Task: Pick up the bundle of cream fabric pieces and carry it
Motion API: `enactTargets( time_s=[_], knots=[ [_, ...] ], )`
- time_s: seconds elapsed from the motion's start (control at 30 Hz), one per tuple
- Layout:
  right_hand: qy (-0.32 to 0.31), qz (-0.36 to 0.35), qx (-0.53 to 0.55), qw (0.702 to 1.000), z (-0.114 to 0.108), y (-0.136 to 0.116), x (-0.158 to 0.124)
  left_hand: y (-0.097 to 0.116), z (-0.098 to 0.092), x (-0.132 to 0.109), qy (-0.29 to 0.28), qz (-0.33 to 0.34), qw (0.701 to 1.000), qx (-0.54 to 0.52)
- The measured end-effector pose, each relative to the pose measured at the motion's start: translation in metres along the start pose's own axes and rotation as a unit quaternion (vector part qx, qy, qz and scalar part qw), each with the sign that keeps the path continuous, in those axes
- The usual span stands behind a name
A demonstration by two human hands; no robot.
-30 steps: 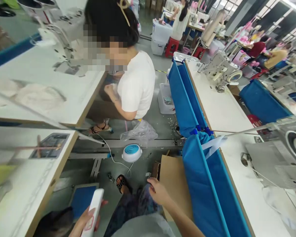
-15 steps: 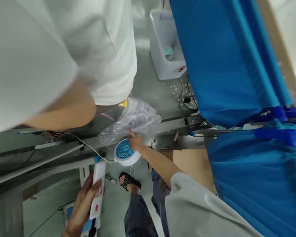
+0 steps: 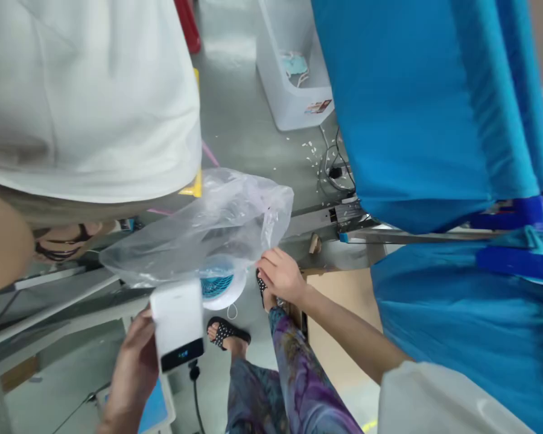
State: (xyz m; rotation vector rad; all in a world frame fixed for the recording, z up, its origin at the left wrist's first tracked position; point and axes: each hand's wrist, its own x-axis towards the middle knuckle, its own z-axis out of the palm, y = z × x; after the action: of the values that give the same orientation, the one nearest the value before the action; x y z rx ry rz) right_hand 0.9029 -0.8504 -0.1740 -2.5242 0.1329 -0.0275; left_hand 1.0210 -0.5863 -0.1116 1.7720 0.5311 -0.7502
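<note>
My left hand (image 3: 133,355) grips a white handheld device (image 3: 177,323) with a dark display end and a cable hanging below it. My right hand (image 3: 281,275) pinches the edge of a clear plastic bag (image 3: 208,226) and holds it lifted off the floor. Under the bag sits a small white fan with a blue grille (image 3: 219,286), partly covered by it. My legs in patterned trousers (image 3: 294,380) and a sandalled foot (image 3: 226,333) show below.
A person in a white shirt (image 3: 85,96) fills the upper left, very close. Blue fabric panels (image 3: 416,108) hang along the right. A white bin (image 3: 294,78) stands on the grey floor beyond, with cables and scraps beside it. A metal floor rail (image 3: 326,214) crosses the middle.
My right hand went from my knee down to the bag and now lifts it up by its edge. My view dropped toward the floor. The left hand turned the device, showing its display.
</note>
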Motion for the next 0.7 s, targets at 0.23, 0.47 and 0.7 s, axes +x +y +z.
enactTargets(
  time_s=[0.23,0.47,0.7],
  knots=[
    [0.045,0.121,0.215,0.968,0.022,-0.017,-0.007,-0.002,0.071,-0.003,-0.087,-0.043,0.99,-0.105],
    [0.038,0.235,0.329,0.914,0.035,0.024,0.007,-0.056,0.174,0.024,-0.305,-0.101,0.941,-0.11],
    [0.081,0.196,0.277,0.937,-0.019,0.058,-0.021,-0.052,0.113,0.02,-0.162,-0.016,0.987,0.009]
  ],
)
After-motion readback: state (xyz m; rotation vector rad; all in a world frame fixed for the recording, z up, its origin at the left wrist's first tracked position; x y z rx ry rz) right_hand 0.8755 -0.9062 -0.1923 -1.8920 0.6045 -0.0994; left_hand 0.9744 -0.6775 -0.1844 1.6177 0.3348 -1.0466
